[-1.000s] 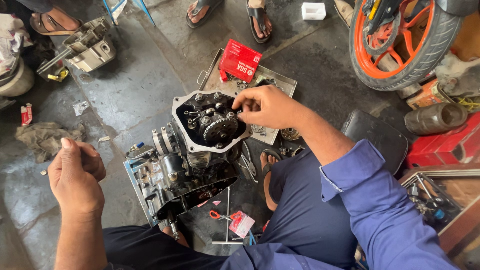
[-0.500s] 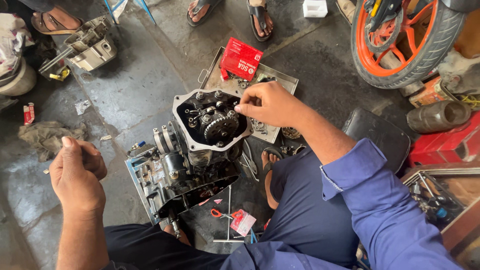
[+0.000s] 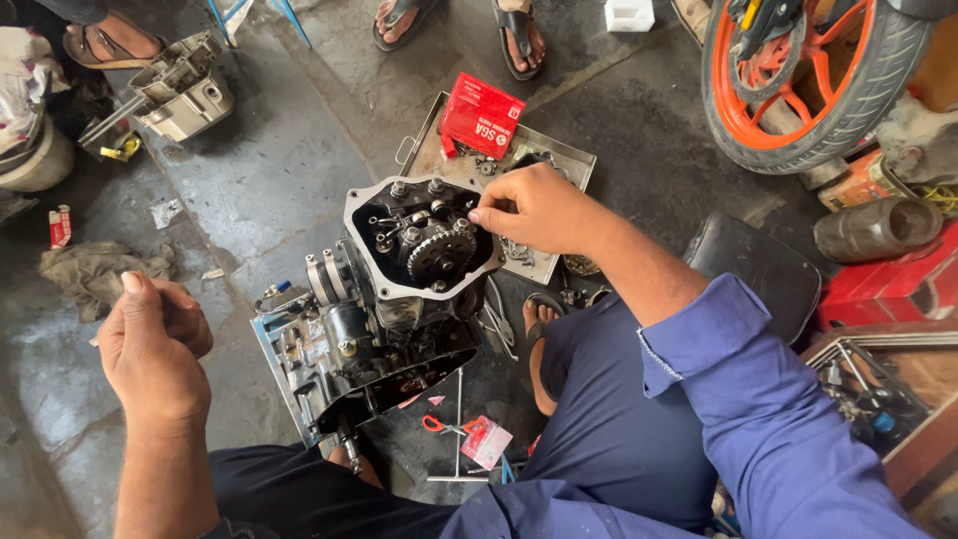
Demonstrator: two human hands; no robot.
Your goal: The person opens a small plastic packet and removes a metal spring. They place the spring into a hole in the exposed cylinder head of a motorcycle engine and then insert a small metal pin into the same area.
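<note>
Engine (image 3: 389, 309): on the floor between the knees, open head up.
Right hand (image 3: 534, 208): fingertips pinched at the head's rim beside the cam sprocket (image 3: 442, 256); barely moved since a second ago.
Left hand (image 3: 155, 344): raised aside, closed on a thin tool, unchanged.
Meaning: fine fitting work continues.

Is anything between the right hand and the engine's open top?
Nothing visible. The right hand already has its fingers at the rim of the engine opening, beside the sprocket.
</note>
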